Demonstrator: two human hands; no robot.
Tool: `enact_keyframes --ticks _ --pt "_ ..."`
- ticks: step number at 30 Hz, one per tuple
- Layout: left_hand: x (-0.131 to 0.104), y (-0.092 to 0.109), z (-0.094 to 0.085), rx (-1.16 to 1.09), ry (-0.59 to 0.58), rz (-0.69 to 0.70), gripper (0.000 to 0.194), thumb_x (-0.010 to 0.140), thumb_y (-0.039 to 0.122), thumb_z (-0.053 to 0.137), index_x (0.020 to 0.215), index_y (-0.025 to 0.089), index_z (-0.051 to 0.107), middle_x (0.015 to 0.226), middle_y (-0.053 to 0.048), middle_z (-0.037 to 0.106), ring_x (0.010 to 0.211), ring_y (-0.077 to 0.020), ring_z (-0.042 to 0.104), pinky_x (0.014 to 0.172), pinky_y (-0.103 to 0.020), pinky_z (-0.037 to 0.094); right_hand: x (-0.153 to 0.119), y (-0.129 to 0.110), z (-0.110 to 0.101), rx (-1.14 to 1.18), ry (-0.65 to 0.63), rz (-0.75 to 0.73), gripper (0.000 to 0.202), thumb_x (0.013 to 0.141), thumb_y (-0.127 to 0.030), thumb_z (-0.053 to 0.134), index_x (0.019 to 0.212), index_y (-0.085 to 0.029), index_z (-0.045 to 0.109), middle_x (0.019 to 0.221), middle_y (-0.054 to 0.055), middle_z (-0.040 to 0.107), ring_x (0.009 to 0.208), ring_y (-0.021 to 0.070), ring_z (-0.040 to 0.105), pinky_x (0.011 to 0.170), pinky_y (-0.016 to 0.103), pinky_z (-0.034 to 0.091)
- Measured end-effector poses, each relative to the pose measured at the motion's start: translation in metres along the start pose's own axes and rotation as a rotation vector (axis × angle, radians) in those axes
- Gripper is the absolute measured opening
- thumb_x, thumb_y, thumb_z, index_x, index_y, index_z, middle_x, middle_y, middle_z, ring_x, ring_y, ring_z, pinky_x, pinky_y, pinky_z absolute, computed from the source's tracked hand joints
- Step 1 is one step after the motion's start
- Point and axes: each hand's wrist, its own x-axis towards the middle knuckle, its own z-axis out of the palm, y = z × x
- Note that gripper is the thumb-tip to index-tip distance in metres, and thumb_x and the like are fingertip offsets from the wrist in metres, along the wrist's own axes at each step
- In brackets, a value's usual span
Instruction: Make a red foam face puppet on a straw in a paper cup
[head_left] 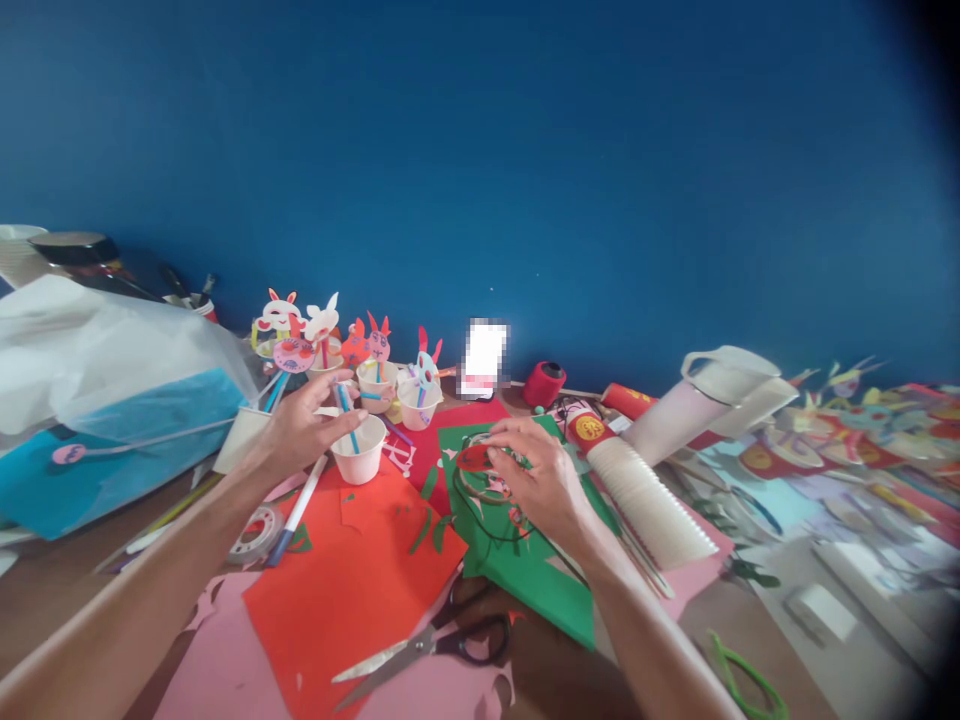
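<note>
The blue straw [351, 430] is gripped by the left fingers [322, 388] and tilted slightly inside the white paper cup [360, 465], which stands at the far end of the orange paper [337, 590]. The right fingers [517, 430] are curled over a red oval piece [472, 458] above the green paper [555, 598]; whether it is pinched or only touched cannot be told. The straw is best held lightly, as it would probably be creased by a hard squeeze, and side pressure on the rim should be avoided, since so light a cup could easily be tipped. The red piece is best picked up by its edge, with the looped black cord [495, 538] kept from being snagged.
</note>
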Motion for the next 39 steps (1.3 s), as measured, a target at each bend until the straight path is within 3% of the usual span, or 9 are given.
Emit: enact_keyframes --ticks 4,10,19,23,28,33,39 --pt "-0.001 0.002 -0.002 0.008 -0.001 -0.014 0.058 0.071 0.038 0.057 0.124 0.018 0.041 0.105 -0.009 0.064 0.086 -0.0228 0.062 0.073 -0.032 0.051 -0.001 0.0 0.002 -0.014 -0.118 0.051 0.02 0.087 -0.024 0.04 0.092 -0.023 0.059 0.078 -0.001 0.066 0.071 0.0146 0.056 0.068 0.026 0.038" --pt "-0.003 0.007 0.0 0.002 -0.011 -0.023 0.06 0.071 0.038 0.058 0.125 0.02 0.039 0.102 -0.007 0.061 0.071 -0.0171 0.061 0.055 -0.025 0.051 -0.002 -0.001 0.004 -0.049 -0.165 0.052 0.022 0.087 -0.024 0.041 0.098 -0.025 0.06 0.086 0.0 0.067 0.083 0.0172 0.056 0.075 0.028 0.036" --pt "-0.005 0.008 0.0 0.121 0.027 0.076 0.056 0.075 0.036 0.054 0.126 0.019 0.039 0.101 -0.006 0.061 0.077 -0.0164 0.059 0.064 -0.025 0.048 -0.001 -0.007 0.003 -0.042 -0.197 0.071 0.021 0.086 -0.023 0.043 0.098 -0.026 0.06 0.09 -0.001 0.068 0.085 0.0167 0.057 0.08 0.029 0.035" --pt "-0.004 0.014 -0.002 0.152 0.028 0.041 0.049 0.075 0.031 0.053 0.121 0.017 0.043 0.097 -0.006 0.063 0.077 -0.0168 0.059 0.063 -0.025 0.047 -0.001 -0.007 0.003 -0.03 -0.196 0.066 0.022 0.086 -0.023 0.042 0.098 -0.025 0.06 0.09 -0.001 0.068 0.084 0.0162 0.057 0.08 0.029 0.035" --pt "-0.002 0.012 -0.005 0.031 -0.016 -0.006 0.047 0.078 0.023 0.046 0.124 0.018 0.04 0.09 -0.005 0.064 0.075 -0.0148 0.06 0.066 -0.027 0.049 0.0 -0.006 0.001 -0.021 -0.177 0.053 0.021 0.086 -0.024 0.043 0.098 -0.025 0.06 0.09 -0.001 0.067 0.084 0.0164 0.056 0.079 0.029 0.036" --pt "-0.011 0.023 -0.019 -0.091 -0.105 -0.033 0.046 0.079 0.026 0.047 0.124 0.018 0.039 0.088 -0.005 0.063 0.074 -0.0164 0.06 0.063 -0.029 0.05 -0.001 -0.003 -0.002 -0.014 -0.158 0.061 0.022 0.086 -0.025 0.043 0.099 -0.027 0.061 0.09 -0.001 0.067 0.088 0.0177 0.054 0.078 0.029 0.037" --pt "-0.033 0.032 -0.014 -0.09 -0.38 0.041 0.043 0.083 0.024 0.045 0.125 0.02 0.04 0.084 -0.003 0.065 0.077 -0.0146 0.06 0.075 -0.028 0.047 -0.001 -0.003 -0.003 0.0 -0.153 0.055 0.022 0.086 -0.025 0.043 0.097 -0.027 0.062 0.091 -0.001 0.067 0.088 0.0181 0.054 0.078 0.029 0.037"
